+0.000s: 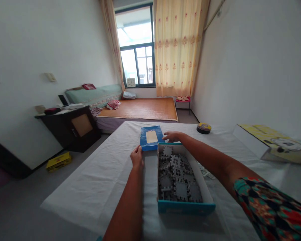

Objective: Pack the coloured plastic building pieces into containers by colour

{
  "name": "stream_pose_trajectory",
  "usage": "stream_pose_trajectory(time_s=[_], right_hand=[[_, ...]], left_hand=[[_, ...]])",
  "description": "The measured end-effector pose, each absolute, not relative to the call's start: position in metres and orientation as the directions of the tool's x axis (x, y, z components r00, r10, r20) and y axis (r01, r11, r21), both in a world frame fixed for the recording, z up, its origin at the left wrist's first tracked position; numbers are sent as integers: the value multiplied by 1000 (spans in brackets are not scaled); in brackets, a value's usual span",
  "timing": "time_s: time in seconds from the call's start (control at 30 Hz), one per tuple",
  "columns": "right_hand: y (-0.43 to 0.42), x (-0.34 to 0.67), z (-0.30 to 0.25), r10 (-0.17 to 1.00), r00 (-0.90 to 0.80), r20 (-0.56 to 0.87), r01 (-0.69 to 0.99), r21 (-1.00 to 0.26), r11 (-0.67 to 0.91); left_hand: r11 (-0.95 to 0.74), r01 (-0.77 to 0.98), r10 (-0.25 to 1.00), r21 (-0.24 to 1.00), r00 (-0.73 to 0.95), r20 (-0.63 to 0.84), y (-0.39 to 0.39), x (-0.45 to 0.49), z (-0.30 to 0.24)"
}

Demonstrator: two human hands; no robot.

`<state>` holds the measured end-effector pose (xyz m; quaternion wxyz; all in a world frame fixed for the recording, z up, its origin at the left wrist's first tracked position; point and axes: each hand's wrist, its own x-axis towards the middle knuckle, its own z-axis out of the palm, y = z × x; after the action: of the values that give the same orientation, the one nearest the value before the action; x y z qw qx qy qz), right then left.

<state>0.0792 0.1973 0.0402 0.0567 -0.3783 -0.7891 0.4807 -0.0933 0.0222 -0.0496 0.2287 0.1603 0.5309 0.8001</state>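
A flat blue box (145, 131) with a pale panel on top lies on the white-covered table. At its near left corner, my left hand (137, 156) pinches the edge between thumb and fingers. My right hand (172, 136) reaches over an open box and holds the blue box's right edge with its fingertips. That open box (187, 207), teal outside and white inside, stands just in front of the blue one. Many grey plastic pieces with notched edges (181, 190) fill it in a loose heap.
A round black and yellow tin (204, 128) sits at the table's far side. On the right lies a large yellow and white box (273, 142). Small pale pieces (206, 171) lie under my right forearm. Beyond the table stand a bed (145, 108) and a dark cabinet (67, 129).
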Motion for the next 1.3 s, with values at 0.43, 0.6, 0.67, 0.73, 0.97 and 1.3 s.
stream_pose_trajectory(time_s=[0.43,0.6,0.67,0.73,0.97,1.3], right_hand=[[153,127,123,691,-708,-142,366,-911,189],[93,199,142,726,-687,-17,292,-922,255],[64,225,133,718,-694,-45,302,-924,234],[36,246,116,715,-693,-92,332,-921,203],[-27,291,66,750,-651,-117,379,-907,187],[-40,289,47,814,-579,-47,416,-876,245]], left_hand=[[-483,-240,574,842,-813,98,-14,-74,18],[-361,-44,750,931,-607,262,-71,-45,69],[-273,106,792,956,-540,285,-99,-31,77],[-219,202,821,955,-491,292,-125,-17,76],[-122,312,916,942,-329,228,-177,19,45],[-124,315,876,941,-411,253,-182,16,28]])
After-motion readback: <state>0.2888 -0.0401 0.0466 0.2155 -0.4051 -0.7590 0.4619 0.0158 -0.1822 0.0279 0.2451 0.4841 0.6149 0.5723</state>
